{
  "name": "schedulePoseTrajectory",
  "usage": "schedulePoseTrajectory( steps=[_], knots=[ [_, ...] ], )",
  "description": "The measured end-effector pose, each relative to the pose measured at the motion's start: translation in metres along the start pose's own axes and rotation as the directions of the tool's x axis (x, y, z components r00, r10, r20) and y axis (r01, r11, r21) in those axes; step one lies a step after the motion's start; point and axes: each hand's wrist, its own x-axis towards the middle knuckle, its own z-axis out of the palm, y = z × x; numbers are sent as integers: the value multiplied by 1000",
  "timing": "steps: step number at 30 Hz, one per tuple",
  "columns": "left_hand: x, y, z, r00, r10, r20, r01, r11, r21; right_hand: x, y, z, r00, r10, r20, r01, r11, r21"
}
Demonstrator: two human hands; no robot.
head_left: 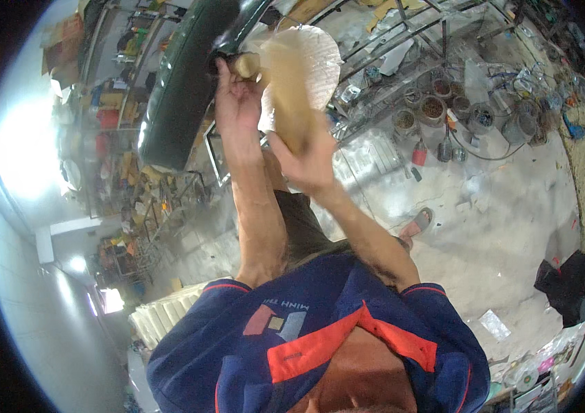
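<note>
My right hand (311, 157) is closed round the lower end of a long tan piece (287, 89), possibly wood, which is smeared by motion. To its left, my left hand (239, 103) is closed at a short tan round-ended piece (246, 65), with the thumb side against a dark green padded cushion (182, 86). What else the left fingers grip is hidden. The long tan piece passes close to the short one; whether they touch I cannot tell. Behind it lies a white, textured round piece (323, 65).
Metal frames (402, 34) stand at the far side. Several small containers of hardware (433, 109) sit on the floor to the right, beside a red bottle (419, 153). A black bag-like heap (571, 288) lies at the right wall. Cluttered shelves (117, 89) line the left.
</note>
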Motion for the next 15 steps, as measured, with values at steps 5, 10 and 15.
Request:
schedulePoseTrajectory(
  steps=[5, 10, 15],
  knots=[
    [4, 5, -10, 995, 19, 99, -17, 1000, -15, -14, -36, -12, 973, -80, -217, 150, 932, 330],
    [3, 3, -3, 1000, -11, -9, 12, 995, 100, 19, -12, 3, 965, 175, 197, -106, 943, -316],
    [3, 0, 5, 1000, -7, -15, 6, 1000, -28, -18, -7, -7, 989, -99, -108, 118, 976, 181]
  ],
)
